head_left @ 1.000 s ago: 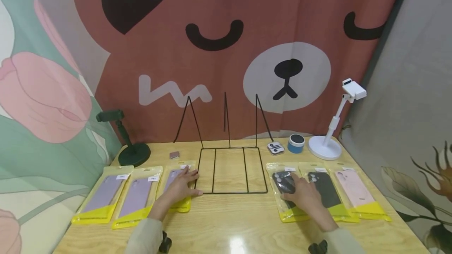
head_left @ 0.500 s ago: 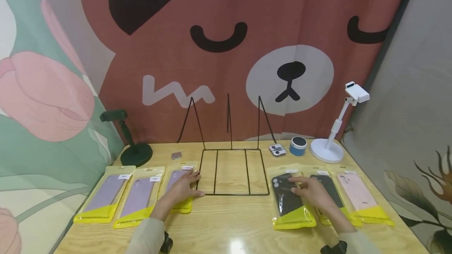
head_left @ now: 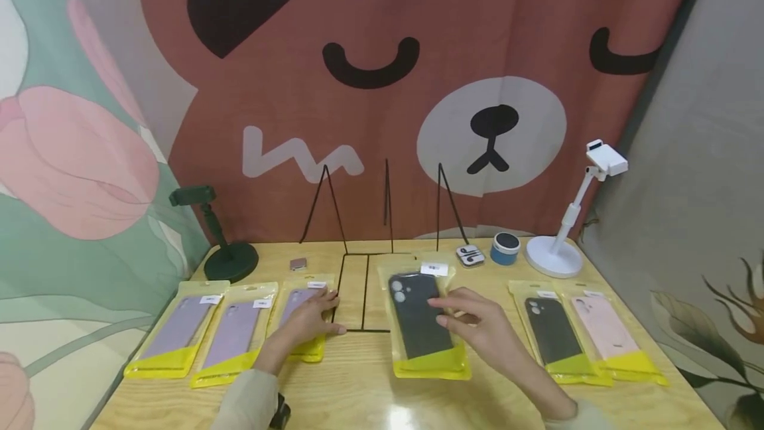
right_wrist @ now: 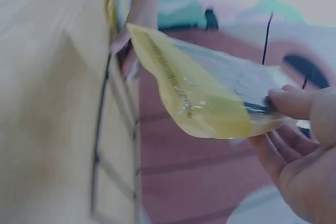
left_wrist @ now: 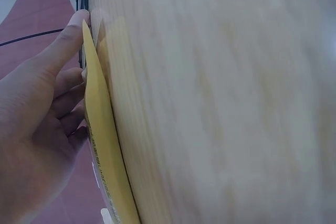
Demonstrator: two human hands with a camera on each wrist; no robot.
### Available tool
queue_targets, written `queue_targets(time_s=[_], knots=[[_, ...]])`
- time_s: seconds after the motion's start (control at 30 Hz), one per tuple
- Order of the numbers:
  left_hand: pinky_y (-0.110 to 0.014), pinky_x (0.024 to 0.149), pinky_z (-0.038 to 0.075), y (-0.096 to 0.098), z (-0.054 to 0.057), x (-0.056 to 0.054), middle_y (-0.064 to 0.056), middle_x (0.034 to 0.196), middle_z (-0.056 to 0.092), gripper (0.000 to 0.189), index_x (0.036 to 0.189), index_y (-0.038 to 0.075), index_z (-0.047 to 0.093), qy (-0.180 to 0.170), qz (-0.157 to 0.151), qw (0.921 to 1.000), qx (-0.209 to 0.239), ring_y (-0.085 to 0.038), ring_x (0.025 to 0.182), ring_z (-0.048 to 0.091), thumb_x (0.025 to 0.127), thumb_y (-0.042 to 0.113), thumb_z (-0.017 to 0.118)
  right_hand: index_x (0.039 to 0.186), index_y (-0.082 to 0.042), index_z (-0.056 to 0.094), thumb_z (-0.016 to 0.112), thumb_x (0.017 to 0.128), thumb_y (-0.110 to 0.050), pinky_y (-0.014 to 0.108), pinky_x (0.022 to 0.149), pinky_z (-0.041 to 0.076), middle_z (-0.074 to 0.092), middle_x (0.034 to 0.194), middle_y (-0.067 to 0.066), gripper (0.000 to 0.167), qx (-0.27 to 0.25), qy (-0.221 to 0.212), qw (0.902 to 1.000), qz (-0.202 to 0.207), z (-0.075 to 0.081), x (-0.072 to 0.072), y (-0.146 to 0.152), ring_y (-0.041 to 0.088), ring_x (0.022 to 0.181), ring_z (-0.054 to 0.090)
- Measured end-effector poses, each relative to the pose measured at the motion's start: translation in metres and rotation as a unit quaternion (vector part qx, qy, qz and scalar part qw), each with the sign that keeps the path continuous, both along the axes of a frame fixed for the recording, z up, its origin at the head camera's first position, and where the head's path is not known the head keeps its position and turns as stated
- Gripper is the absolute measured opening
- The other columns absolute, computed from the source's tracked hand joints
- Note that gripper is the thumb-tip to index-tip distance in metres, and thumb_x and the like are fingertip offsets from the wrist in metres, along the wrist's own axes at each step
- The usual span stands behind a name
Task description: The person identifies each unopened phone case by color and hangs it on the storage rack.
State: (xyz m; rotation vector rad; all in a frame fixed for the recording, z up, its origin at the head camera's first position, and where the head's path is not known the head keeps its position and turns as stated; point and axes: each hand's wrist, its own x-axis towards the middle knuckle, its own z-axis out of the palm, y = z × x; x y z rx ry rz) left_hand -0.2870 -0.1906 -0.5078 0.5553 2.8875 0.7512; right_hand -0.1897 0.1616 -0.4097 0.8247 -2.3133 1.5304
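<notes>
Honestly I'd keep the right hand's (head_left: 486,334) thumb-and-finger side pinch steady so the black-case packet (head_left: 420,317) stays flat above the wire rack (head_left: 365,290), with the left hand (head_left: 304,324) just resting loosely, fingers relaxed, on the purple-case packet (head_left: 295,298) beside it.

Middle packet (head_left: 416,324) hangs (partly, it seems) over rack (head_left: 366,294).

Wooden table (head_left: 334,397), bagged phone cases (head_left: 235,332) left and right, wire rack (head_left: 366,290) between, green stand (head_left: 231,261), white stand (head_left: 554,256)
</notes>
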Motion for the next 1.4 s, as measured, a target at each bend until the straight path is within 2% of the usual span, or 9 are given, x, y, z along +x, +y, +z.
queue_targets(time_s=[0.17,0.33,0.43,0.57,0.8,0.97,1.2,1.33,1.4], knots=[[-0.053,0.110,0.029,0.004,0.000,0.000,-0.013,0.150,0.039,0.079,0.137,0.003,0.052,-0.004,-0.003,1.0000,-0.002,-0.037,0.141,0.027,0.076,0.047,0.077,0.113,-0.012,0.072,0.070,0.087,-0.007,0.026,0.061,0.055,0.063,0.099,-0.001,0.027,-0.007,0.057,0.9981,0.019,0.021,-0.007,-0.031,0.010,0.081,0.059],[-0.053,0.109,0.031,0.009,-0.003,-0.003,-0.012,0.150,0.040,0.077,0.137,0.003,0.053,0.003,-0.019,0.9997,-0.014,-0.037,0.140,0.028,0.077,0.047,0.076,0.112,-0.005,0.071,0.070,0.085,0.001,0.026,0.061,0.056,0.064,0.101,0.006,0.028,-0.022,0.057,0.9981,-0.007,0.028,-0.017,-0.043,0.012,0.083,0.059],[-0.053,0.108,0.031,0.010,-0.002,-0.004,-0.013,0.149,0.040,0.077,0.136,0.003,0.054,0.007,-0.021,0.9997,-0.013,-0.038,0.140,0.029,0.077,0.046,0.076,0.110,0.002,0.070,0.070,0.082,0.008,0.026,0.060,0.056,0.064,0.100,0.012,0.028,-0.035,0.068,0.9969,-0.021,0.036,-0.012,-0.046,0.012,0.081,0.058],[-0.053,0.109,0.030,0.008,0.001,-0.004,-0.014,0.151,0.038,0.077,0.137,0.003,0.053,0.009,-0.010,0.9998,-0.012,-0.038,0.140,0.028,0.077,0.045,0.076,0.110,0.004,0.070,0.069,0.083,0.009,0.025,0.059,0.055,0.064,0.099,0.015,0.028,-0.037,0.067,0.9964,-0.037,0.047,-0.012,-0.050,0.013,0.078,0.056],[-0.053,0.109,0.030,0.005,0.005,-0.005,-0.014,0.150,0.038,0.078,0.137,0.002,0.052,0.009,-0.011,0.9999,-0.008,-0.038,0.140,0.028,0.077,0.045,0.077,0.118,-0.015,0.070,0.070,0.089,-0.010,0.025,0.064,0.055,0.065,0.106,0.001,0.029,-0.021,0.035,0.9978,-0.052,0.024,-0.055,-0.049,0.014,0.085,0.058],[-0.053,0.108,0.031,0.003,0.003,-0.004,-0.014,0.149,0.040,0.077,0.137,0.002,0.053,0.011,-0.010,0.9999,-0.008,-0.038,0.140,0.028,0.077,0.044,0.077,0.119,-0.022,0.069,0.068,0.091,-0.017,0.031,0.076,0.056,0.065,0.108,-0.003,0.029,-0.008,0.026,0.9978,-0.060,0.027,-0.087,-0.052,0.016,0.091,0.060],[-0.054,0.108,0.030,0.001,0.000,0.001,-0.015,0.149,0.041,0.078,0.136,0.001,0.054,0.014,-0.008,0.9999,-0.004,-0.039,0.139,0.030,0.076,0.046,0.077,0.122,-0.022,0.068,0.066,0.092,-0.015,0.037,0.078,0.052,0.063,0.113,0.001,0.030,-0.003,0.007,0.9972,-0.075,0.029,-0.139,-0.057,0.019,0.093,0.060],[-0.055,0.108,0.030,0.000,-0.003,0.005,-0.015,0.147,0.042,0.077,0.135,-0.001,0.054,0.016,-0.019,0.9997,-0.002,-0.040,0.139,0.029,0.077,0.045,0.076,0.121,-0.020,0.068,0.065,0.093,-0.016,0.036,0.075,0.051,0.063,0.118,0.003,0.029,-0.024,-0.020,0.9967,-0.075,0.021,-0.159,-0.056,0.020,0.096,0.059],[-0.055,0.108,0.030,0.000,-0.003,0.005,-0.015,0.147,0.043,0.077,0.135,-0.001,0.054,0.018,-0.020,0.9996,0.000,-0.040,0.139,0.029,0.077,0.045,0.076,0.117,-0.017,0.070,0.065,0.093,-0.017,0.038,0.080,0.052,0.064,0.121,0.004,0.025,-0.043,-0.035,0.9950,-0.083,0.016,-0.165,-0.053,0.022,0.102,0.061]])
